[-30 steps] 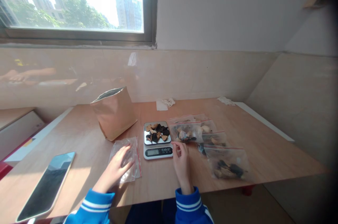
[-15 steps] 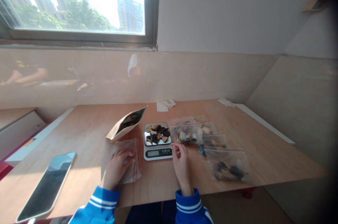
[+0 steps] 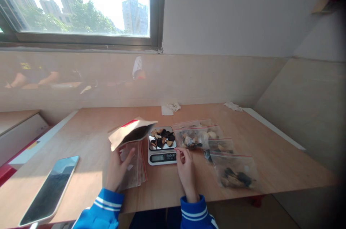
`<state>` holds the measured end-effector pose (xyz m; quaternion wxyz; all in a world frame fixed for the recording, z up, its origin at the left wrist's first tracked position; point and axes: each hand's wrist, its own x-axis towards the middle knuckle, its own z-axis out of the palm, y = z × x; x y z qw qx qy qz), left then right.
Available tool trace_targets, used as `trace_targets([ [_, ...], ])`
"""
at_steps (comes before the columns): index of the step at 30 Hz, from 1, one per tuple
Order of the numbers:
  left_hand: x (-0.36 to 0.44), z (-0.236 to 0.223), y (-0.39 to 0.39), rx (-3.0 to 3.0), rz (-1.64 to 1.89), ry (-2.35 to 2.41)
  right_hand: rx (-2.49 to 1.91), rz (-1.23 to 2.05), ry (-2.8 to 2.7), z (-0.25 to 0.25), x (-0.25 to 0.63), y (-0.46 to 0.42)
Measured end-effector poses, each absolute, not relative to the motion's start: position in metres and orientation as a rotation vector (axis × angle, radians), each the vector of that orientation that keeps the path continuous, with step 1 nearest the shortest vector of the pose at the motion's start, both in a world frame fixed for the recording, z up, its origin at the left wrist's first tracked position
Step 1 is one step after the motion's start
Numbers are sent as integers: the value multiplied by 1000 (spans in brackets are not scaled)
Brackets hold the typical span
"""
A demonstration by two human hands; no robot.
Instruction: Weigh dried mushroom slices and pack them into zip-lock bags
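I see a phone (image 3: 50,191) at the frame's lower left, a window (image 3: 89,37) at upper left with buildings (image 3: 135,16) and trees (image 3: 88,16) beyond, and crumpled tissue (image 3: 174,107) near centre

An urban room of unclear use, its window (image 3: 89,2) facing tower blocks (image 3: 135,17) above a wooden table (image 3: 270,149).

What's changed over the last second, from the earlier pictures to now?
The kraft paper bag, upright at first, has tipped toward the camera, its mouth now facing this way. The left hand, earlier over the clear zip bags, now reaches up to the tipped bag's edge; whether it grips is unclear. The right hand beside the digital scale, the dried slices on it and the smartphone stayed put.
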<state>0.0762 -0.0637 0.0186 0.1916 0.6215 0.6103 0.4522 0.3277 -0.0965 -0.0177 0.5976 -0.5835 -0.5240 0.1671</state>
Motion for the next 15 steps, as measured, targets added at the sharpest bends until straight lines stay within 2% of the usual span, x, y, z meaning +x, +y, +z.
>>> trace_targets([
  [5,69,36,-50,1788,1497,1724,-1335,386,-1261,-13,322,-97],
  [8,53,40,-37,1825,1507,1806,-1327,380,-1290,-12,320,-97],
  [15,8,5,12,1294,1471,1895,-1321,372,-1261,-14,324,-97],
])
